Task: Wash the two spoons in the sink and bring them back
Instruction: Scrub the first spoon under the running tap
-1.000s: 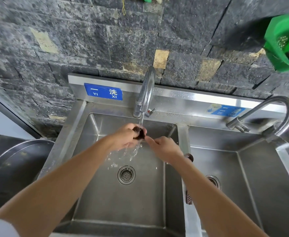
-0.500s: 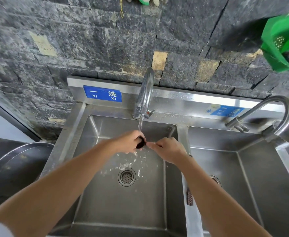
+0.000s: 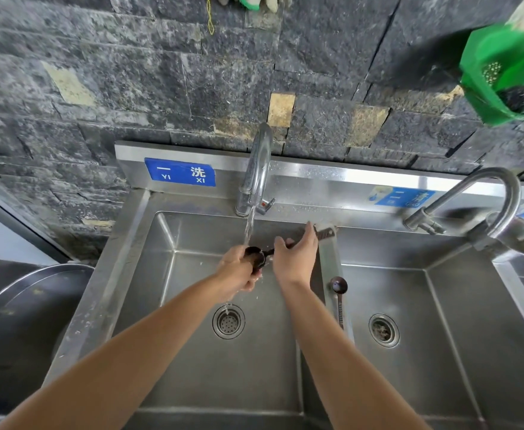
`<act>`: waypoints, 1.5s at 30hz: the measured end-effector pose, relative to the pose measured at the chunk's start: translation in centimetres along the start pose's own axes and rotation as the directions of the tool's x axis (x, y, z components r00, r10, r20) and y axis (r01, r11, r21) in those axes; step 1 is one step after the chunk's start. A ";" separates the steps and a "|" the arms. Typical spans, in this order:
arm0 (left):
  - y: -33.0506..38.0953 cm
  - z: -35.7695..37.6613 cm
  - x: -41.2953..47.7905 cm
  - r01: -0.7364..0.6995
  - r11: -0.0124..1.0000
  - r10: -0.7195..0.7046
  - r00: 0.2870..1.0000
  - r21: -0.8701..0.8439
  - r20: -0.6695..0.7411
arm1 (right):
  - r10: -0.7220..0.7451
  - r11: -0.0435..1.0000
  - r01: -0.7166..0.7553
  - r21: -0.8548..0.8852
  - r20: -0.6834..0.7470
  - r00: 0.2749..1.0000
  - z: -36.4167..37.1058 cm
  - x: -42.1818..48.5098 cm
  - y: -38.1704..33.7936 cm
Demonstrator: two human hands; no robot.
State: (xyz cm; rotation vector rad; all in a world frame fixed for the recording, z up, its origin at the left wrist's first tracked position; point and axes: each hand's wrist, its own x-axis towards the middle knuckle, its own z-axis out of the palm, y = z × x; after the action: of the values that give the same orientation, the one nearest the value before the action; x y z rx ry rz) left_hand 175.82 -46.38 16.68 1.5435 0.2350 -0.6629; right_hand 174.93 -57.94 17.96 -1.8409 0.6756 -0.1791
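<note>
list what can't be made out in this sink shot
Head view: held spoon, mid-handle hidden under right hand, bowl partly covered by left hand.
Head view: second spoon on the divider, too small to tell whether clean.
Head view: green basket, cut off by the right edge.

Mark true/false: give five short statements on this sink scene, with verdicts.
1. Water runs from the left tap onto the spoon. True.
2. Both spoons are in hand. False: the second spoon lies on the divider between the basins.
3. The right hand holds the spoon by its handle. True.
4. Both taps are running. False: the right tap shows no stream.
5. The left hand holds the spoon's bowl over the right basin. False: it is over the left basin.
</note>
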 end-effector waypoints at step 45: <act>0.5 -6.7 -3.2 -0.062 0.912 0.156 0.967 0.405 -0.203 | 0.347 0.491 -0.695 0.526 0.613 0.710 3.9 -0.6 0.4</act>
State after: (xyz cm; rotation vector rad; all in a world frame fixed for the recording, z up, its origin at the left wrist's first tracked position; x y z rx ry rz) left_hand 175.25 -39.21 18.47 2.0140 0.1931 -0.4559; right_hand 176.05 -54.50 16.27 -0.7527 0.6939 0.3496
